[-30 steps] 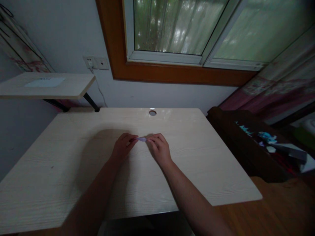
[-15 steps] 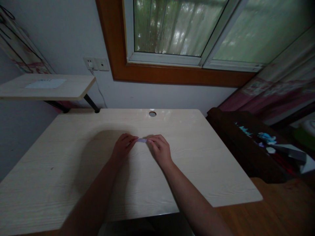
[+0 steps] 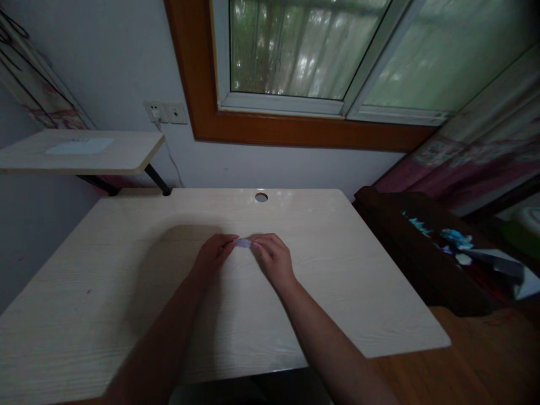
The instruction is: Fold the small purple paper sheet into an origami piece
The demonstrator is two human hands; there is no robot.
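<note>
Between my two hands, over the middle of the pale wooden desk [image 3: 337,281], is a small flat light-purple piece [image 3: 243,243] that looks like paper. My left hand [image 3: 212,254] pinches its left end between thumb and fingers. Its right end is gripped the same way by my right hand [image 3: 275,256]. Only the short middle stretch of the piece shows; the fingertips cover both ends. Whether it touches the desk I cannot tell.
At the back left a raised shelf [image 3: 139,160] on black posts carries a white sheet [image 3: 80,146]. A round cable hole [image 3: 261,197] lies near the desk's back edge. On the right, dark wooden furniture [image 3: 392,236] holds blue items [image 3: 457,238] and papers.
The purple piece has tilted slightly, and more of its flat face shows now. Both hands keep their pinch in nearly the same place.
</note>
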